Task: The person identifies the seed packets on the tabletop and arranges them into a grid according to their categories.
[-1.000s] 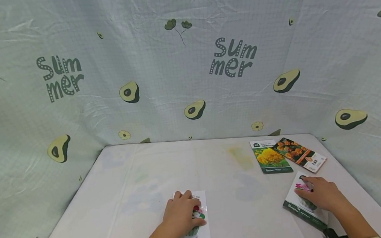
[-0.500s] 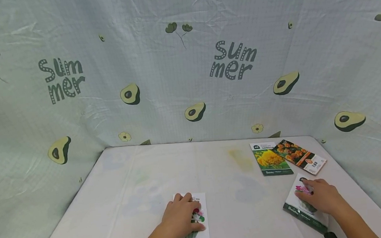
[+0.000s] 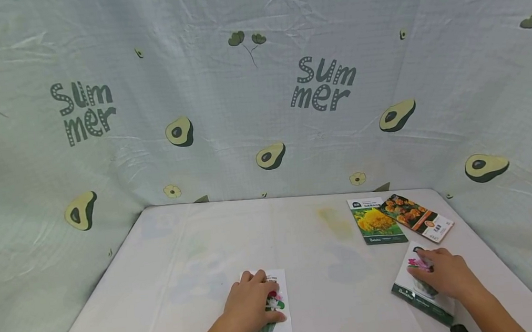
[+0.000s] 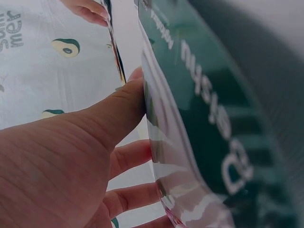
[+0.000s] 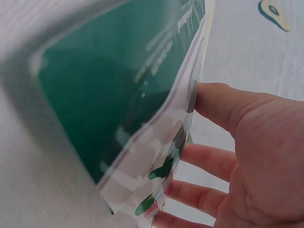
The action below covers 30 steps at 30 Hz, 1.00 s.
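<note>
In the head view my left hand rests on a white and green seed packet near the table's front. In the left wrist view, the thumb and spread fingers touch the face of that packet. Farther right, my right hand lies over a second white and green seed packet with a pink flower picture, set at a slant. Thumb and fingertips press against the printed face of this packet in the right wrist view. Each hand covers part of its packet.
Beyond my right hand lie a yellow-flower seed packet and an orange-flower seed packet, which overlap at one corner. They are on a white table, with a pale avocado-print sheet hanging behind it. A black object sits by the right wrist.
</note>
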Tool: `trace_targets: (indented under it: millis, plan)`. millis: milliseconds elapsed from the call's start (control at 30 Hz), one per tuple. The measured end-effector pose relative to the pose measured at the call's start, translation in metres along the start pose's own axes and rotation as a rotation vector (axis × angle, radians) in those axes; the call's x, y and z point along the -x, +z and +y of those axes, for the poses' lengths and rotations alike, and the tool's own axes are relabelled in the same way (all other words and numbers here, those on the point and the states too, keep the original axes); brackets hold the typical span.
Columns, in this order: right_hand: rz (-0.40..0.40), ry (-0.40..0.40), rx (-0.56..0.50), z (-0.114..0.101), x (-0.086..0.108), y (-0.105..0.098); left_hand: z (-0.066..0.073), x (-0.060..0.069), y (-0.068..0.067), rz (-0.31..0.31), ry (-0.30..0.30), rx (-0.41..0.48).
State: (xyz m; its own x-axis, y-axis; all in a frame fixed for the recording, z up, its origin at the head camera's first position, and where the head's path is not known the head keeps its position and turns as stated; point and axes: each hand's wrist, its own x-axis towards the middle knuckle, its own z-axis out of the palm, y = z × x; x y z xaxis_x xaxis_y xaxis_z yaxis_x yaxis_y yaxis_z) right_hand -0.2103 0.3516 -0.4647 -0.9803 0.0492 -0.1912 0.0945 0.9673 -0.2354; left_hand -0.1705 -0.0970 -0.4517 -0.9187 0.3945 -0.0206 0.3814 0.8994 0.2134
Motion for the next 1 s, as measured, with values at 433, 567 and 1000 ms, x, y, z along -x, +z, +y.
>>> trace_targets:
  millis: [433, 567, 1000]
  plan:
    - [-0.01, 0.01, -0.012, -0.006, -0.002, 0.002, -0.002, 0.0, 0.003, -0.001, 0.012, -0.007]
    - [-0.011, 0.007, -0.018, -0.008, -0.001, 0.002, -0.003, 0.0, 0.002, 0.004, 0.013, -0.008]
    - [-0.006, -0.004, -0.014, -0.016, 0.003, 0.004, -0.005, -0.001, 0.003, 0.005, 0.014, 0.013]
